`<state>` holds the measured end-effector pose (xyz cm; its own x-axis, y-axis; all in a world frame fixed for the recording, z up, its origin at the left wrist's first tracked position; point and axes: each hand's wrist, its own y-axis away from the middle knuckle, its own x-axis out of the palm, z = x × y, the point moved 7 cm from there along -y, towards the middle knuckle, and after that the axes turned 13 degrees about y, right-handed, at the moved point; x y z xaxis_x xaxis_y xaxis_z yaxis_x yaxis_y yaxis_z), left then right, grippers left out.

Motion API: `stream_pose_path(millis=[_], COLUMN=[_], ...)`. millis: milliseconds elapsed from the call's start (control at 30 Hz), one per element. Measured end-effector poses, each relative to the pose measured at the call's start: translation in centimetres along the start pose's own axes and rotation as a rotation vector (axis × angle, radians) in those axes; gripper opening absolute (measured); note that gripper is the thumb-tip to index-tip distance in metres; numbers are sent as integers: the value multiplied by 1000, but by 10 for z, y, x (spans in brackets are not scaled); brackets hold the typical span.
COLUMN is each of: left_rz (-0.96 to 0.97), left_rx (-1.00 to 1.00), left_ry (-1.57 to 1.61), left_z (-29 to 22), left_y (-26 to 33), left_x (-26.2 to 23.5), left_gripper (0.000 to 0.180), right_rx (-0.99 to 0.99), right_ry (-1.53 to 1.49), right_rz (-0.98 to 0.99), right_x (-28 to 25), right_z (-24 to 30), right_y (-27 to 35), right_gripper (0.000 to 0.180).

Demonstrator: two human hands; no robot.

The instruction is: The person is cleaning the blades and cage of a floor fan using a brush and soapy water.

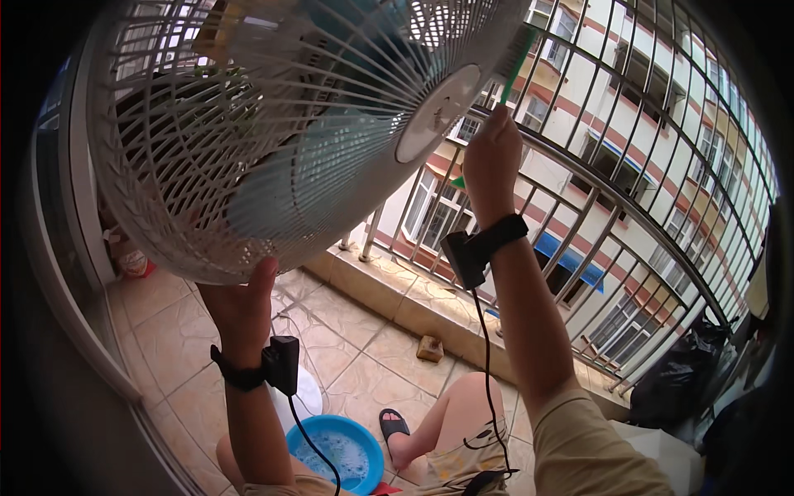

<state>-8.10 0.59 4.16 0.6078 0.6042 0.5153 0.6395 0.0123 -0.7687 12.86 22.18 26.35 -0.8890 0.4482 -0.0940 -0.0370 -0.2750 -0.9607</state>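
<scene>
- Electric fan (318, 140) is filling the upper left, its capped front facing right.
- Left hand (245, 302) is supporting it from beneath, its grip grasping the lower rim.
- Right hand (494, 157), nearer that front, is closing its grip around a green brush (514, 73), whose long axis is leaning right; contact is staying unclear.

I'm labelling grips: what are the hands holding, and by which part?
The left hand holds the fan by its lower rim; the right hand holds a green brush by its handle.
</scene>
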Motion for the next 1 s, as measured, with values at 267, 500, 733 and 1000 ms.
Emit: stream_pose_path(millis=[267,500,733,1000], left_rz=[-9,33,-34,-40], left_rx=[-14,-34,4,-4], left_ry=[48,20,22,-50], left_z=[-11,-2,-10,-5], left_y=[0,0,-2,11], left_x=[1,14,7,-3], left_gripper=[109,108,110,111], right_rx=[111,282,418,318], right_ry=[-20,-163,-322,-478], right_rz=[124,352,518,291], right_x=[33,54,42,-24], right_z=[-14,-41,-50,-61], right_y=[96,177,242,92], right_gripper=[42,42,39,46])
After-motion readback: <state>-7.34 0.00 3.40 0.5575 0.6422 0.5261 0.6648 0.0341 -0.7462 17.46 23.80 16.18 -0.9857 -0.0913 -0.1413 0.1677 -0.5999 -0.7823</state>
